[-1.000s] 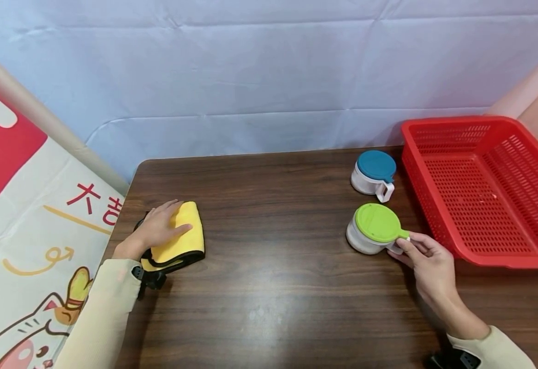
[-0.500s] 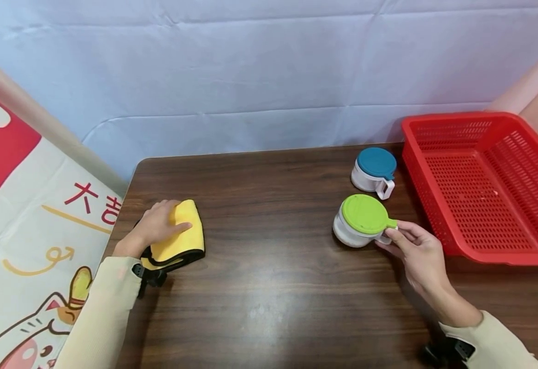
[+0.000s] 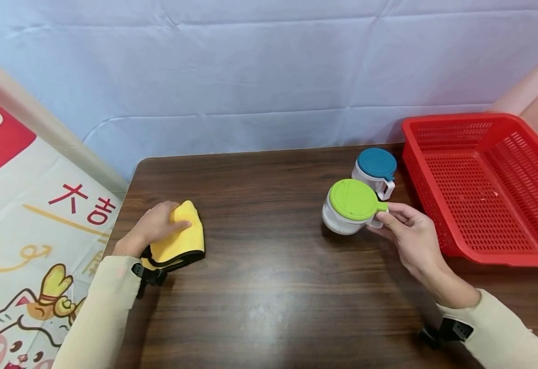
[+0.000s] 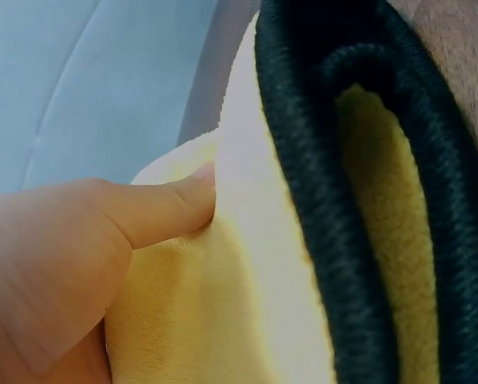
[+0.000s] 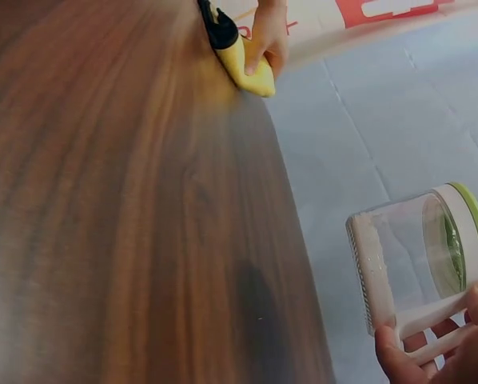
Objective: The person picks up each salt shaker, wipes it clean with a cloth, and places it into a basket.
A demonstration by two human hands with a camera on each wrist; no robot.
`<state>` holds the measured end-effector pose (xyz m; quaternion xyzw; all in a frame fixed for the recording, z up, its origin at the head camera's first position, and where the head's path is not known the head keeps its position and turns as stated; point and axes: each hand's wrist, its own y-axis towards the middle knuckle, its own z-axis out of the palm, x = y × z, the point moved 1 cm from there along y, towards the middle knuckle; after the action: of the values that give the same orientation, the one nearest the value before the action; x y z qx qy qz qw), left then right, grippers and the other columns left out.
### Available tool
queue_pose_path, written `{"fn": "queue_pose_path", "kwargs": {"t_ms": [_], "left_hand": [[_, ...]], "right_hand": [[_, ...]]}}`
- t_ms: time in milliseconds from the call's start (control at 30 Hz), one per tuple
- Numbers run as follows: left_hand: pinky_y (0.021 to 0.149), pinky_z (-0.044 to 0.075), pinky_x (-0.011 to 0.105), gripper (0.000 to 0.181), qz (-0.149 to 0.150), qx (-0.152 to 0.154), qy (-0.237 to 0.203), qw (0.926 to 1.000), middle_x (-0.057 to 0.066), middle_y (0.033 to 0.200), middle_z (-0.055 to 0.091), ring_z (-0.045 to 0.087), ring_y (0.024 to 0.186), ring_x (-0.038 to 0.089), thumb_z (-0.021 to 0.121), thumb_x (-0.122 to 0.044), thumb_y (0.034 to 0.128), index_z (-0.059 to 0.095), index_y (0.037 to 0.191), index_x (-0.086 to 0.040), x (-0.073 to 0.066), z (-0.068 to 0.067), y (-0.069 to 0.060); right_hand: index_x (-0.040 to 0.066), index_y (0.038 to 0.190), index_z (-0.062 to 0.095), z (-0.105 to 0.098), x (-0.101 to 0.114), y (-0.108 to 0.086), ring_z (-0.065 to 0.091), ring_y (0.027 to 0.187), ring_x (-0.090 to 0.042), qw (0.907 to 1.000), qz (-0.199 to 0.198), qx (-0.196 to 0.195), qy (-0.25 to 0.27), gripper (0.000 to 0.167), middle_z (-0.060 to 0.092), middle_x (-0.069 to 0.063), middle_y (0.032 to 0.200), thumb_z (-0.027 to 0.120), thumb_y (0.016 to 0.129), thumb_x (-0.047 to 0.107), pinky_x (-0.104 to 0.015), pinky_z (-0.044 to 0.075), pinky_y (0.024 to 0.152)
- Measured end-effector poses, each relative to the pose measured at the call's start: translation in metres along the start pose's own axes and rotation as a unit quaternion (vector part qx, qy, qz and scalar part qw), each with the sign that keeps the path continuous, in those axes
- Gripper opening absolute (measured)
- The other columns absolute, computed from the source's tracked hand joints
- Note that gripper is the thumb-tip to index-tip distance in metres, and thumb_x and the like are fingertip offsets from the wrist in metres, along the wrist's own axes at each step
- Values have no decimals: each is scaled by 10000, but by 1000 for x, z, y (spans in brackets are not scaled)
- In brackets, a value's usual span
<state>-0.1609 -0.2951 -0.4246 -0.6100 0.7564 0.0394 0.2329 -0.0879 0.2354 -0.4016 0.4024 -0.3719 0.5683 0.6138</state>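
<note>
My right hand [image 3: 416, 243] pinches the white handle of a clear seasoning jar with a green lid [image 3: 353, 200]. The jar hangs above the table, slightly tilted; in the right wrist view its clear wall [image 5: 407, 256] shows white contents along the bottom. At the left, my left hand [image 3: 154, 225] grips a folded yellow cloth with black edging [image 3: 183, 241]. The thumb [image 4: 175, 210] presses into the cloth in the left wrist view, while the other fingers are largely hidden. A second jar, with a blue lid [image 3: 377, 163], stands on the table behind the green-lidded one.
A red plastic basket [image 3: 439, 225] stands at the right, beside the blue-lidded jar. The brown wooden table [image 3: 260, 287] stretches between the hands. Pale blue fabric [image 3: 250, 77] hangs behind it, and a printed sheet [image 3: 15, 225] borders the left side.
My right hand has lifted the green-lidded jar and carried it left and away from me. My left hand stays on the cloth, which looks slightly more bunched.
</note>
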Motion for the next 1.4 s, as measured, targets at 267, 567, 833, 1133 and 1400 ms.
{"fn": "queue_pose_path", "kwargs": {"t_ms": [267, 567, 833, 1133, 1400], "left_hand": [[619, 437, 356, 589, 162, 49, -73, 9998, 116, 869, 610, 527, 674, 214, 644, -280, 1018, 432, 1411, 104, -7, -6, -2], [609, 441, 359, 485, 387, 11, -257, 9989, 84, 829, 559, 524, 670, 207, 585, -285, 1052, 446, 1390, 34, -27, -17, -3], [576, 445, 353, 301, 738, -278, -188, 9967, 60, 814, 553, 514, 652, 204, 644, -313, 1003, 547, 1187, -97, -63, -29, -5], [622, 415, 350, 351, 1174, -728, -16, 9904, 6, 742, 492, 485, 665, 173, 532, -529, 1029, 555, 1028, -179, -101, -35, -6], [586, 408, 335, 264, 1795, -1067, 100, 9779, -16, 703, 458, 449, 604, 154, 571, -416, 1041, 547, 963, -165, -129, -36, -11]], "right_hand": [[11, 1074, 748, 13, 9, 12, 742, 859, -144, 9999, -16, 145, 40, 229, 764, -62, 975, 615, 945, -125, -368, 597, 755], [37, 1069, 758, 25, 12, 18, 744, 873, -137, 9997, 41, 238, 27, 244, 760, -59, 988, 606, 954, -115, -361, 601, 759], [49, 1053, 764, 31, 11, 21, 735, 865, -136, 9994, 193, 267, -58, 215, 755, -55, 969, 626, 956, -83, -360, 601, 759], [76, 1047, 767, 39, 9, 25, 732, 872, -125, 9990, 237, 283, -249, 198, 751, -34, 984, 649, 954, -52, -337, 597, 767], [104, 1028, 767, 47, 6, 28, 726, 870, -112, 9985, 261, 310, -360, 205, 746, -14, 976, 663, 946, -52, -338, 599, 764]]}}
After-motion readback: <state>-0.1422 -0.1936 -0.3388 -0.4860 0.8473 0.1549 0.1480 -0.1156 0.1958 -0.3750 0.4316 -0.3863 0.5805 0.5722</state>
